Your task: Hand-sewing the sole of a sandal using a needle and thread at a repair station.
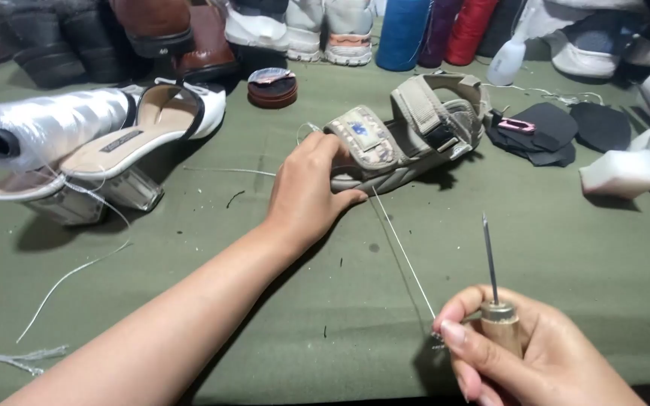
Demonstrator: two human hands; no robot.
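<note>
One sandal (408,135) under left hand (306,192), one awl (494,293) in right hand (524,353).
</note>
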